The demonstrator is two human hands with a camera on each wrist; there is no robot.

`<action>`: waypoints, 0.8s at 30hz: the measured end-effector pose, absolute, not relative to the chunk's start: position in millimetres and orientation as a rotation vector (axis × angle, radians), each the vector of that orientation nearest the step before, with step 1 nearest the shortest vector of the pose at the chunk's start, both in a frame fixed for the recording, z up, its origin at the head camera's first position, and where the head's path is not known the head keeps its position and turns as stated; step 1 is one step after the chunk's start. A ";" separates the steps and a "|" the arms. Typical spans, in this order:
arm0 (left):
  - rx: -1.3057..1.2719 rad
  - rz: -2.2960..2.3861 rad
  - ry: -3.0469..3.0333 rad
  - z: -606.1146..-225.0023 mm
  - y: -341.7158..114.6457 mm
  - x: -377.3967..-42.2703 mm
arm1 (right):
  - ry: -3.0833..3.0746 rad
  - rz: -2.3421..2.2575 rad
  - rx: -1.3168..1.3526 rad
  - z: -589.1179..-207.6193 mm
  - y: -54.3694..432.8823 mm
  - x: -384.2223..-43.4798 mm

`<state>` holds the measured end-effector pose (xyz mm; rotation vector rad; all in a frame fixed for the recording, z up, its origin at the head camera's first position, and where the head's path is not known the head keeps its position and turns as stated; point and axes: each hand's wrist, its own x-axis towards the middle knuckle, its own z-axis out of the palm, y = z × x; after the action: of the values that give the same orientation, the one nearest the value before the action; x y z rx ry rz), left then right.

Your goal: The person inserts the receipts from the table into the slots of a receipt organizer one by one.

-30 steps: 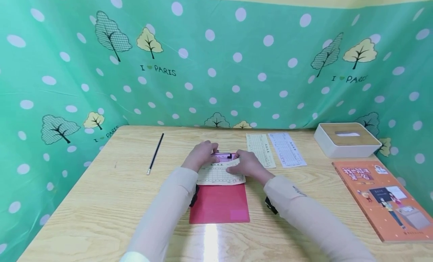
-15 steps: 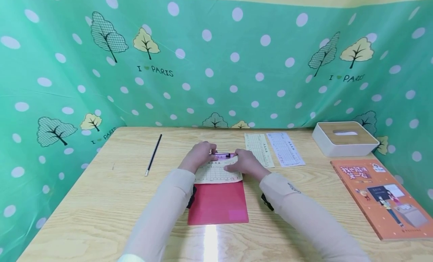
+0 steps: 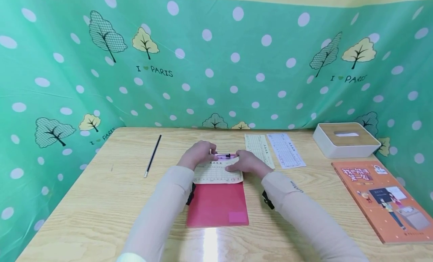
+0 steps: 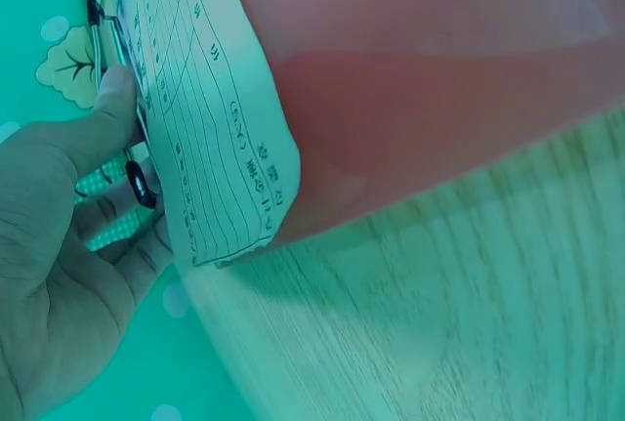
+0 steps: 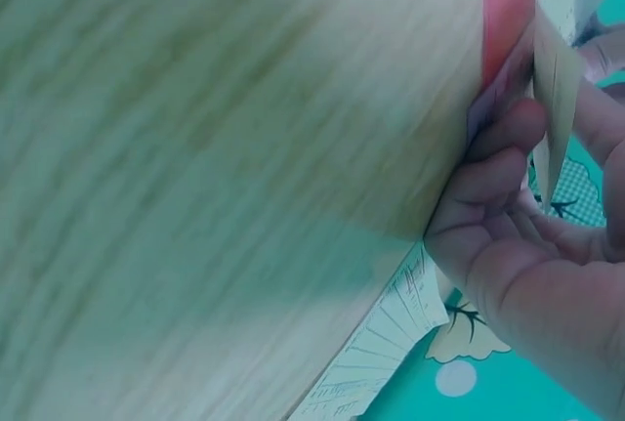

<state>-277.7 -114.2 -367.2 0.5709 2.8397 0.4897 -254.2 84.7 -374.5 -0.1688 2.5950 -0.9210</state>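
A red clipboard (image 3: 218, 205) lies on the table, with a metal wire clip (image 3: 222, 155) with black ends at its far edge. My left hand (image 3: 199, 155) is at that clip; in the left wrist view its thumb (image 4: 115, 99) presses on the wire while the other fingers reach behind the board's edge. My right hand (image 3: 249, 162) pinches a cream printed form (image 3: 216, 173) by its right side, thumb on top. This form lies across the upper part of the clipboard, its top edge close to the clip and its near edge curling up.
A dark pencil (image 3: 153, 155) lies to the left. Behind my right hand are another cream form (image 3: 259, 148) and a white form (image 3: 286, 150). A tissue box (image 3: 346, 140) and an orange book (image 3: 383, 202) stand and lie at the right. A green curtain (image 3: 216, 66) hangs behind the table.
Both hands stay nearly in place at the clip and the form. The head view has shifted slightly.
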 end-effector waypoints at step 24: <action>0.594 0.469 2.824 -363.9 -113.4 -277.7 | 2.633 -0.898 -0.072 -373.5 73.5 -252.9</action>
<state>-277.7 -113.4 -363.9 0.5939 2.8240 0.4689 -252.9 73.5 -373.5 -0.0723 2.6333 -0.8983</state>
